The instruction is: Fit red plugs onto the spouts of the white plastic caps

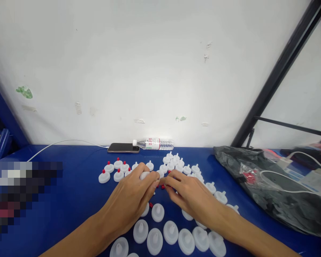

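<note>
My left hand (139,189) is closed around a white spouted cap (144,175), of which only a part shows between the fingers. My right hand (188,191) meets it at the fingertips, its fingers pinched together; whatever is in them is hidden. Below the fingertips lie small red tip caps (163,186), partly covered. To the left stand several white caps with red tips on their spouts (104,176). Bare white spouted caps (170,166) cluster behind my right hand. Nearer to me, more white caps (154,241) lie with their hollow undersides up.
Against the white wall (160,71), a clear water bottle (153,144) lies beside a phone (123,147) on a charging cable. A dark plastic bag (246,189) spreads over the right side of the blue table (77,203), with a white power strip (310,178) beyond it.
</note>
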A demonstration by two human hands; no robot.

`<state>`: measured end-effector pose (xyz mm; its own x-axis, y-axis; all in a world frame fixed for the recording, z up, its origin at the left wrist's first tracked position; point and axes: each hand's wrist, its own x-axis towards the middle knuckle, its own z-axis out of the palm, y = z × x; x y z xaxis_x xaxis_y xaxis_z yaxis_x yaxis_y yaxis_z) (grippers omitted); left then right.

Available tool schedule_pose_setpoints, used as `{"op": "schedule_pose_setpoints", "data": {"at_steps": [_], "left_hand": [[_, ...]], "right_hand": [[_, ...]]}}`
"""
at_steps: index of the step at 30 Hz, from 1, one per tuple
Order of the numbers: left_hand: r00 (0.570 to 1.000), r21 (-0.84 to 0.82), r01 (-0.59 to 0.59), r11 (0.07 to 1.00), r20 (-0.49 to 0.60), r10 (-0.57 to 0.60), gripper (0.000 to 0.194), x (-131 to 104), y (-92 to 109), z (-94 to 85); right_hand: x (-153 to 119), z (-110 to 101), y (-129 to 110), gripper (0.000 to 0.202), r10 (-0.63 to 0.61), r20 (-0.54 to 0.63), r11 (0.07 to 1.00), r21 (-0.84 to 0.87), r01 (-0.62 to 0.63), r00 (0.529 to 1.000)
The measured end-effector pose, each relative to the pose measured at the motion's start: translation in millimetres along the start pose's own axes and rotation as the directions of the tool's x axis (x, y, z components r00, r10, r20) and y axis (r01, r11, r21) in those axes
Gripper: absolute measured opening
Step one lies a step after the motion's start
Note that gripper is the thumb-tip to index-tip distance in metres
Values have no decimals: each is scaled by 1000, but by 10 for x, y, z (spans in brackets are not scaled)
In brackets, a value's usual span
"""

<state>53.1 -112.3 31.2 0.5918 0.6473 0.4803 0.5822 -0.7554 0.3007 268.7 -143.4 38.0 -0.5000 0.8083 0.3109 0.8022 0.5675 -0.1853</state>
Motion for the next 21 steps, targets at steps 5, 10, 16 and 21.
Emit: {"op": "schedule_pose_setpoints", "data": {"at_steps": [5,10,16,21], "left_hand": [[1000,-57,17,998,14,-16,32,-4,30,-37],[999,-61,27,998,34,-25,32,0,39,-51],[998,-124,26,992,58,-19,35,-13,72,-83],[998,-96,20,995,59,-15,33,-16,73,-76]], "right_hand": [[-14,31,20,25,-37,-36,993,109,41,999],[-7,45,34,24,-69,-87,989,129,80,994],[-12,43,9,30,-61,-104,986,151,76,993],[-20,14,-36,36,-46,-117,982,176,66,992]]}}
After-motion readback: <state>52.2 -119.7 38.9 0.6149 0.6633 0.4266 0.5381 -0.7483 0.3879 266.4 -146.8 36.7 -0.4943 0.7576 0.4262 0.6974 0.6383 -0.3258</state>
